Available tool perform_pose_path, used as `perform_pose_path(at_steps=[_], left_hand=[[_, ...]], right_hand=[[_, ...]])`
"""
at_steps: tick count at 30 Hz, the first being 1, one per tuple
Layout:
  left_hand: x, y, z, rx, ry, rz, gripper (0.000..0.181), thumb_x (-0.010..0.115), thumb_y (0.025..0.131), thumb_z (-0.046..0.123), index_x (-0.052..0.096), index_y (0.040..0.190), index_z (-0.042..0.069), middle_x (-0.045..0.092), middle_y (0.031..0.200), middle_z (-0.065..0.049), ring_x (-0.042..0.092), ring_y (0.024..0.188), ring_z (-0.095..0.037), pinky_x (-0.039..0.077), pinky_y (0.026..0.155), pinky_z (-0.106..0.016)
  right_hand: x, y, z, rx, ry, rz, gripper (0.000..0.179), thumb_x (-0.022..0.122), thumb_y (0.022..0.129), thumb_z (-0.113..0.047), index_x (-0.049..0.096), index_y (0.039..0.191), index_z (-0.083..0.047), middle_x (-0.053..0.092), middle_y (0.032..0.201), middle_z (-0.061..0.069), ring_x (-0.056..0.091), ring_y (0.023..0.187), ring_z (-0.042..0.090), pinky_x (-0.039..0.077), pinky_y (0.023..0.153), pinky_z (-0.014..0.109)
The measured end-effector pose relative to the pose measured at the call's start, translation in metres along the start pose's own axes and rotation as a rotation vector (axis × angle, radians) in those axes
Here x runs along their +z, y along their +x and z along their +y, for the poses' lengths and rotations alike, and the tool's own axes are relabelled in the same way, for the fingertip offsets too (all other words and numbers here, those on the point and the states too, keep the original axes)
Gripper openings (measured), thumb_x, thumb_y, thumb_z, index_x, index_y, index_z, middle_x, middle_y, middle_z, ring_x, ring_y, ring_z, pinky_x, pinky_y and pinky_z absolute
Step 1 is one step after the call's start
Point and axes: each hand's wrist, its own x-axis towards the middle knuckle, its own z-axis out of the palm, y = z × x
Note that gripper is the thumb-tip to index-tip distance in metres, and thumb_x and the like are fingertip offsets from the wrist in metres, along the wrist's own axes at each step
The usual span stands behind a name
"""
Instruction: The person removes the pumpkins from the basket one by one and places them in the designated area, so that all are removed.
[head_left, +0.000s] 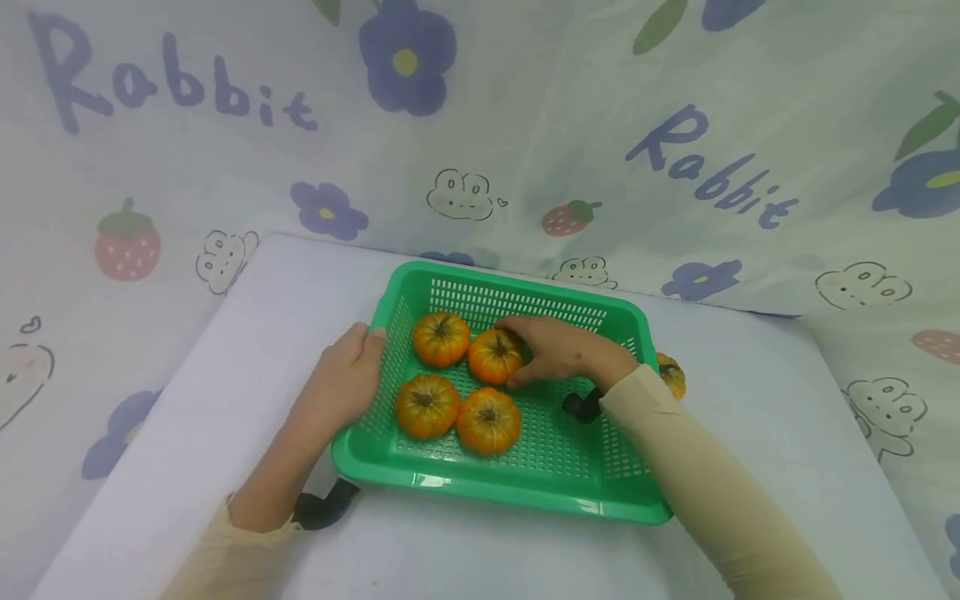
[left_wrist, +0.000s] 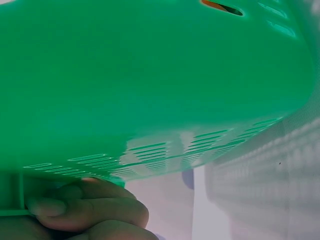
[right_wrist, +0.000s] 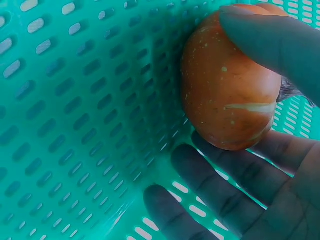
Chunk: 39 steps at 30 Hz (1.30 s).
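Observation:
A green plastic basket [head_left: 501, 493] with slotted walls holds several small orange pumpkins. My left hand [head_left: 345, 379] grips the basket's left rim, its fingers curled under the edge in the left wrist view. Inside the basket my right hand [head_left: 558, 350] holds one pumpkin [head_left: 493, 357], thumb on one side and fingers on the other. The right wrist view shows this pumpkin [right_wrist: 230, 85] tipped on its side, close to the slotted wall. Beside it in the basket sit a back-left pumpkin [head_left: 441, 339], a front-left one [head_left: 427, 406] and a front one [head_left: 488, 422].
Another pumpkin [head_left: 671, 377] lies outside the basket, beyond its right wall and partly hidden by my right sleeve. The basket stands on a white table [head_left: 757, 417]. Behind the table hangs a printed cloth [head_left: 517, 133] with rabbits and flowers.

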Motion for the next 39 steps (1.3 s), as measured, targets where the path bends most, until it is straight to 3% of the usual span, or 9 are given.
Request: perform_pose_path(at_steps=[11,23,30,39], left_hand=[[0.0,0.002,0.0,-0.003,0.001,0.002,0.051,0.025,0.114,0.048,0.048,0.123,0.004,0.057,0.092,-0.016,0.061,0.071,-0.026,0.058,0.057,-0.039],[-0.001,0.0,0.002,0.005,0.005,0.009,0.049,0.025,0.114,0.045,0.049,0.121,0.003,0.057,0.093,-0.017,0.062,0.073,-0.027,0.058,0.058,-0.038],[0.001,0.0,0.0,0.015,0.026,0.016,0.05,0.025,0.114,0.045,0.049,0.125,0.003,0.058,0.094,-0.016,0.061,0.076,-0.027,0.057,0.062,-0.037],[-0.001,0.0,0.001,0.016,0.016,0.02,0.047,0.026,0.114,0.044,0.049,0.12,0.004,0.056,0.092,-0.016,0.061,0.076,-0.027,0.058,0.062,-0.037]], right_hand=[[0.0,-0.002,-0.003,-0.003,0.014,0.027,0.086,0.087,0.087,-0.036,0.043,0.155,-0.007,0.052,0.152,0.012,0.048,0.14,0.029,0.038,0.118,0.049],[0.0,-0.005,-0.005,-0.022,0.021,0.073,0.088,0.086,0.088,-0.035,0.041,0.158,-0.008,0.046,0.159,0.011,0.042,0.146,0.031,0.034,0.121,0.049],[0.002,-0.009,-0.004,-0.024,0.053,0.109,0.085,0.086,0.088,-0.035,0.042,0.156,-0.01,0.052,0.153,0.012,0.049,0.139,0.03,0.04,0.117,0.051],[0.001,-0.014,-0.006,-0.089,0.055,0.187,0.083,0.084,0.089,-0.034,0.043,0.157,-0.008,0.051,0.154,0.012,0.047,0.141,0.031,0.038,0.118,0.052]])
